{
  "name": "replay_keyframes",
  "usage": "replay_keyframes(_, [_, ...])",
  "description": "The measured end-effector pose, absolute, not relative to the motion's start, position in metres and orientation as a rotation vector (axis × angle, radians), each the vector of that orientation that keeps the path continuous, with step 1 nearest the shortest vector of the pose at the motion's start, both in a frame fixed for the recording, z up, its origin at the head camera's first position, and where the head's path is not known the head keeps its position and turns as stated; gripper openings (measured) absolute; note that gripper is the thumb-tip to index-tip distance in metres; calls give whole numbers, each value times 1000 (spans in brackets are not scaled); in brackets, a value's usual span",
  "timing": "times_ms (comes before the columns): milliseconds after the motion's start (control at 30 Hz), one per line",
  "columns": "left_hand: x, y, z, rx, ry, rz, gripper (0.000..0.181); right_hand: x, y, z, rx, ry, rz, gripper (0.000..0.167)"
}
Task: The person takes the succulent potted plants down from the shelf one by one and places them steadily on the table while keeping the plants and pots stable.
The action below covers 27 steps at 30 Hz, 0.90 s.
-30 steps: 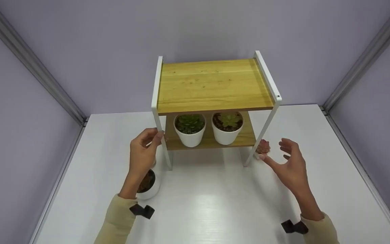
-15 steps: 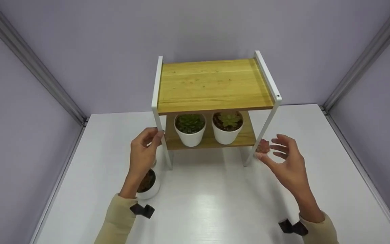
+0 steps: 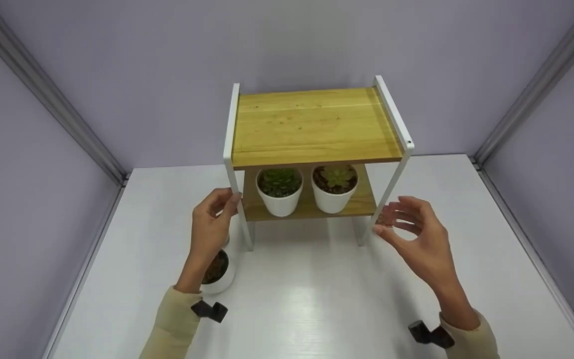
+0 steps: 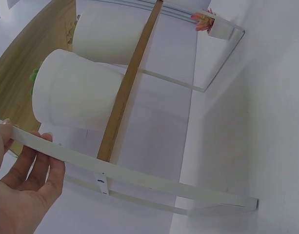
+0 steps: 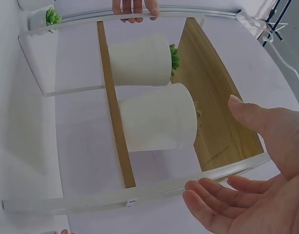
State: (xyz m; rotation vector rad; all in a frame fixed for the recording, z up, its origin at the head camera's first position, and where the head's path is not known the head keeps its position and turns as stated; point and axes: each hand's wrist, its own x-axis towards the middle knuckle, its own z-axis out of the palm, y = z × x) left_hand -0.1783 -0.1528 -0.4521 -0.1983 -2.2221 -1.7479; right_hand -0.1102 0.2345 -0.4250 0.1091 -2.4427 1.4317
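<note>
A two-tier shelf (image 3: pixel 317 127) with wooden boards and white metal frames stands against the back wall. My left hand (image 3: pixel 211 224) pinches its left front post between thumb and fingers; the left wrist view shows those fingers (image 4: pixel 39 168) curled at the white bar. Beside the right front post is my right hand (image 3: pixel 424 242), its thumb and fingers spread apart around the post's level. In the right wrist view its fingertips (image 5: pixel 190 187) lie very close to the frame; contact I cannot tell. The lower board carries two white-potted succulents, one dark green (image 3: pixel 280 199) and one pale green (image 3: pixel 335 197).
A pink-red succulent (image 3: pixel 385 215) sits behind the right post, partly hidden by my right fingers. On the left, a white pot with a brownish plant (image 3: pixel 222 279) stands under my left forearm. Another pot behind my left hand is mostly hidden. Walls enclose the white table (image 3: pixel 297 309).
My right hand has shifted slightly left toward the shelf's right post, its fingers now overlapping the pink-red succulent in view. The left hand and the shelf look nearly unchanged.
</note>
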Motion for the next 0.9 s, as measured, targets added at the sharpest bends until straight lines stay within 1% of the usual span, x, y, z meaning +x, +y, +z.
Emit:
replay_keyframes(133, [-178,-153,-452,-192,-2223,-1751,22,-110,231,-421,169,-2438,1401,66])
replay_keyframes(267, [-178,-153,-452,-186,-2230,-1750,24,-110,226,-415,206,-2446,1398,66])
replay_keyframes(433, [-178,-153,-452,-190,-2232,-1744,28,-111,221,-405,244,-2503,1414,72])
replay_keyframes(633, [-178,-153,-452,-207,-2205,-1743,25,-118,216,-399,301,-2594,1398,81])
replay_keyframes(900, [-178,-153,-451,-179,-2236,-1712,27,-128,213,-391,372,-2681,1428,90])
